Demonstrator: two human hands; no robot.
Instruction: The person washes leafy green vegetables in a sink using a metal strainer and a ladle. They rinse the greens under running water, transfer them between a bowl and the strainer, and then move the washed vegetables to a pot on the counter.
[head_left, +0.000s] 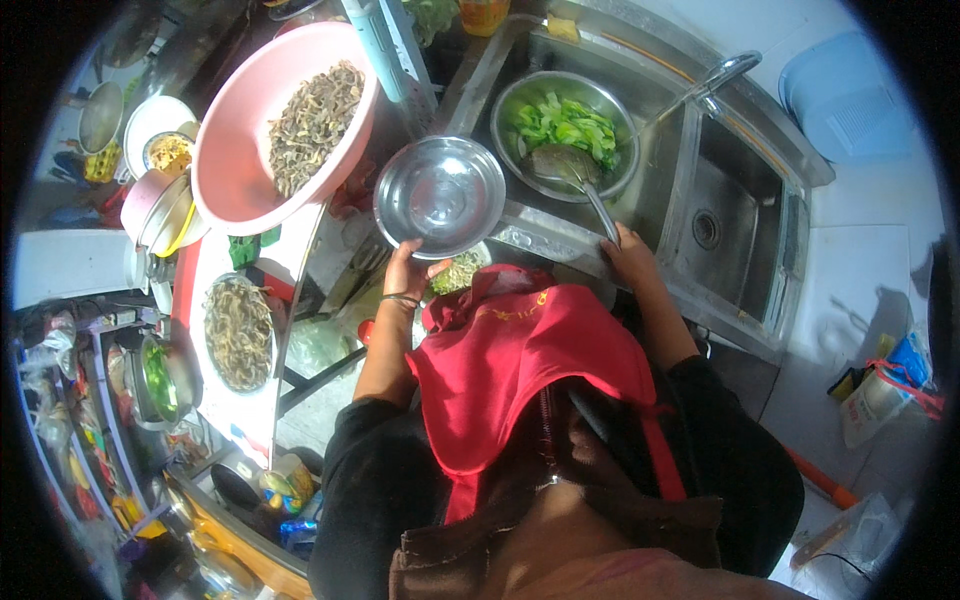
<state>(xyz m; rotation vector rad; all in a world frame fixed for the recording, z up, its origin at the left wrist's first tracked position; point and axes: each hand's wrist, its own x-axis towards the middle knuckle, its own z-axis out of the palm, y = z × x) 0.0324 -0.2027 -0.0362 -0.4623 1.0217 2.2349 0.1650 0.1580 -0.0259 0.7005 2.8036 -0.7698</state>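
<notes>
My left hand (407, 276) grips the near rim of a shiny stainless steel bowl (439, 193), which looks empty. The bowl is held at the left edge of the sink. In my right hand (634, 253) is the metal handle of a ladle or skimmer (561, 163). Its broad head rests in a steel basin (504, 112) against cut green leafy vegetables (566, 126). That basin sits inside the left sink compartment. Partly hidden below my left hand is a container of pale and green sprout-like food (459, 271).
Left stands a large pink basin (232, 142) of brownish strips, possibly mushrooms. A tray of similar strips (238, 334) lies on a white table (255, 420). The faucet (724, 73) reaches over the double sink (787, 300). A blue plastic basin (847, 97) leans at right.
</notes>
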